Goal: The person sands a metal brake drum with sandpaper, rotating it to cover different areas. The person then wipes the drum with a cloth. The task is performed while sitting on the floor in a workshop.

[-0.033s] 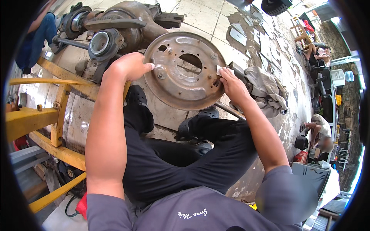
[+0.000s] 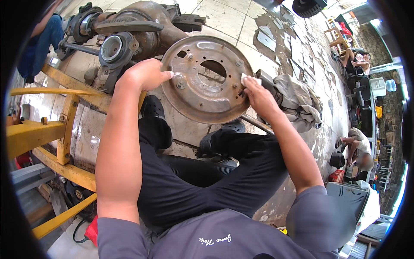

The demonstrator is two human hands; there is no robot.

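Worn tiled floor (image 2: 222, 19) | round rusty metal plate (image 2: 202, 93) between both hands | left hand (image 2: 146, 74): thumb at rim, other fingers hidden, grip unclear; right hand (image 2: 258, 96): fingers pinching white wad (image 2: 249, 79) | probably heavy, stiff, perhaps slick; best held by opposite rims

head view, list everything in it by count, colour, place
Round metal plate: 1, brownish, upper middle
Wad: 1, white, plate's right rim
Metal housing: 1, brown, upper left
Frame: 1, yellow, left
Crumpled cloth: 1, greyish, right of plate
Floor tiles: many, pale, middle
Other people: 3, mixed clothing, far left, right
Small clutter: uncountable, mixed, right edge
Shoes: 2, black, below plate
Trousers: 1, black, lower middle
Shirt: 1, grey, bottom
Left hand: 1, bare, plate's left rim
Right hand: 1, bare, at wad
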